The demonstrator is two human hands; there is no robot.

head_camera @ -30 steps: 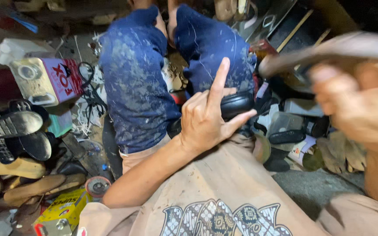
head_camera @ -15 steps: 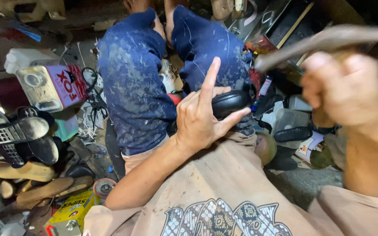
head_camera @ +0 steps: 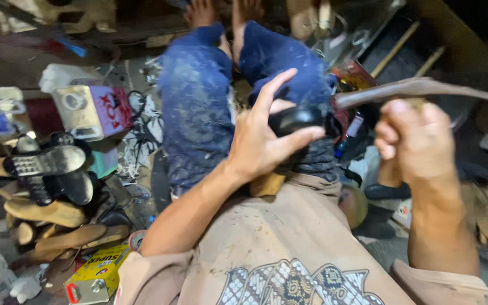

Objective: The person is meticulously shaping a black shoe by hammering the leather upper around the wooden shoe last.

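My left hand (head_camera: 264, 135) presses a black shoe (head_camera: 297, 120) down onto my right knee, thumb under it and index finger sticking up. My right hand (head_camera: 416, 144) is closed round the wooden handle of a hammer (head_camera: 413, 90), whose long grey metal head lies level and points left, its tip just above the shoe. I sit with both legs in blue speckled trousers (head_camera: 199, 113) stretched away from me, bare feet at the top. A tan printed shirt (head_camera: 278, 248) fills the lower middle.
On the left floor lie several black shoe soles (head_camera: 46, 164) and wooden shoe lasts (head_camera: 46, 212). A pink and cream box (head_camera: 88, 110) stands beyond them, a yellow tin (head_camera: 94, 277) near my left elbow. Dark clutter, a bottle (head_camera: 348, 138) and boards crowd the right.
My right hand has brought the hammer down and to the left, from high at the right to just above the shoe. My left hand has kept its hold on the shoe.
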